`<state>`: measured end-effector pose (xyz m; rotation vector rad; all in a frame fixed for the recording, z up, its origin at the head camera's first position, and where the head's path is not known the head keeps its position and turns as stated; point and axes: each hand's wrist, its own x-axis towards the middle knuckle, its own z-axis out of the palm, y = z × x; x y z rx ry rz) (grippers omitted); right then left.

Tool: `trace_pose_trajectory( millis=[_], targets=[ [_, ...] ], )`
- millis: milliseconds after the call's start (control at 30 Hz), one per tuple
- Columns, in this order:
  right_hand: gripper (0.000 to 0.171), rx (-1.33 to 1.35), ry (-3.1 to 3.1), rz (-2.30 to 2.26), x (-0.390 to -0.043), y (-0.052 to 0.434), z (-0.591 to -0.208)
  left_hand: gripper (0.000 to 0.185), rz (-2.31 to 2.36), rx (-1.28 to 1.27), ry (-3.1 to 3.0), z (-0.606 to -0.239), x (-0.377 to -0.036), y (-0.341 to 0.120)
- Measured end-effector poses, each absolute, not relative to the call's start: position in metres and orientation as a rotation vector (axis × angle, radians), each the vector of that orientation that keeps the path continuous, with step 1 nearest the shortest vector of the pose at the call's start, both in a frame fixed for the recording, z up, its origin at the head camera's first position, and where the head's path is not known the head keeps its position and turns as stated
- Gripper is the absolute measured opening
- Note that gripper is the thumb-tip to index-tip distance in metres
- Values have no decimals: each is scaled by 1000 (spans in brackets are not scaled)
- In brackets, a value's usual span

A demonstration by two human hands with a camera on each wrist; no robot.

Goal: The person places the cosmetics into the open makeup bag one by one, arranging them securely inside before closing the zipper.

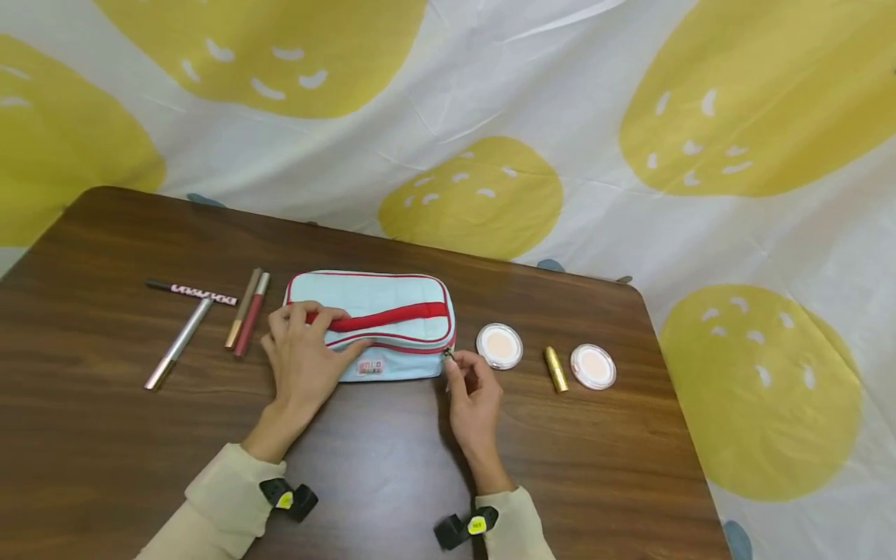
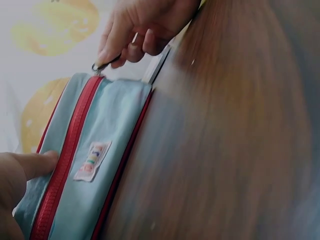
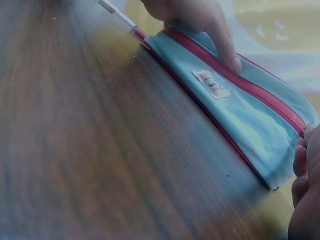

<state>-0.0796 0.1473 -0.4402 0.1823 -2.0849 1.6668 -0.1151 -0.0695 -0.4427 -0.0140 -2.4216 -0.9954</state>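
A light blue cosmetic bag (image 1: 371,285) with red piping lies on the table, its red strap handle (image 1: 395,316) across the top. My left hand (image 1: 302,354) holds its left end, fingers bent over the top and thumb near the front edge. At the right front corner, my right hand (image 1: 477,397) pinches the zipper pull (image 2: 107,64) between thumb and finger. In the left wrist view, the red zipper (image 2: 65,155) runs closed along the visible front up to the pull. Below it sits a small label (image 3: 211,84). The bag's inside is hidden.
Left of the bag lie two lip gloss tubes (image 1: 252,315), a silver tube (image 1: 179,344) and a patterned pencil (image 1: 192,291). To the right are two round compacts (image 1: 499,346) and a gold lipstick (image 1: 556,369). A patterned cloth (image 1: 595,225) hangs behind the brown table (image 1: 595,474).
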Motion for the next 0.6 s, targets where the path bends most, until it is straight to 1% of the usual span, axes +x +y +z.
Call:
trace_pose_trajectory(
  millis=[600],
  targets=[
    [8, 251, -2092, 1624, -79, 147, -439, 47, -966, 76, -2417, -441, -109, -58]
  ],
)
